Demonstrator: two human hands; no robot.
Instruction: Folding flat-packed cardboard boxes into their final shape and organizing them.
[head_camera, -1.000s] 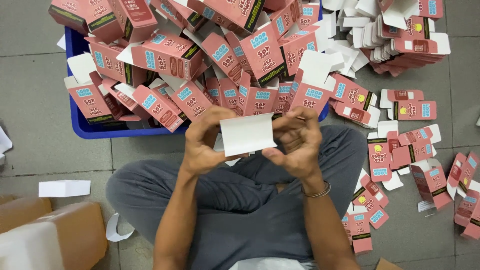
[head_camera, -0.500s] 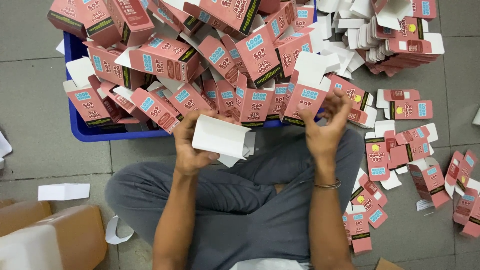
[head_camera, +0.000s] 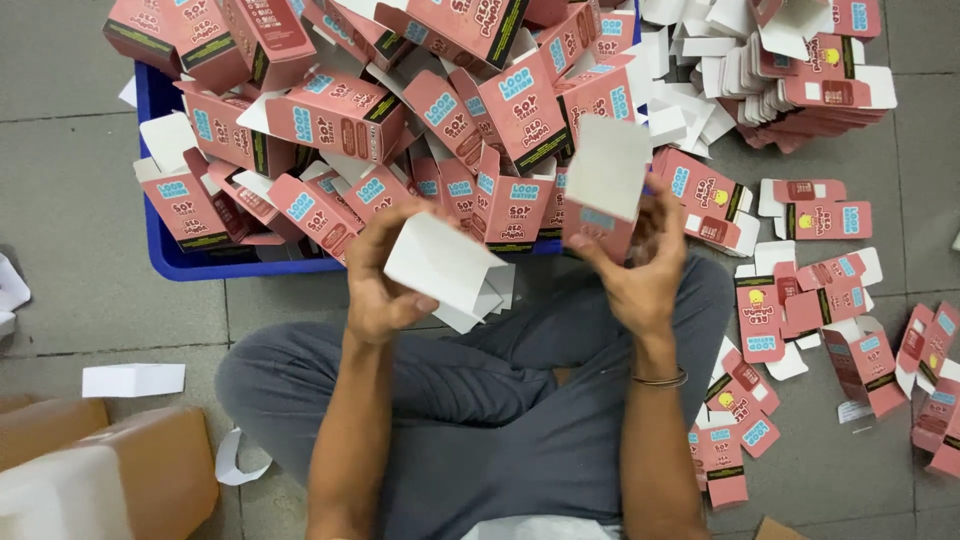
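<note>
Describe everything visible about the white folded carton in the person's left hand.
The white carton looks like thin card, plain inner side out, part-folded into a box shape with loose flaps open at its lower right end. It lies tilted, held from the left by the left hand, above the lap and just in front of the blue crate.

A grey tiled floor (head_camera: 70, 180) fills the frame, its thin grout lines running across and down. Light falls evenly, with soft shadows only. A blue plastic crate (head_camera: 160, 245) sits at the upper left of centre, heaped with pink folded cartons. Flat pink and white carton blanks (head_camera: 800, 80) lie stacked at the upper right and scattered down the right edge. In the lower left corner stands a brown cardboard box (head_camera: 150, 460), with a folded white paper (head_camera: 132, 380) just above it
</note>
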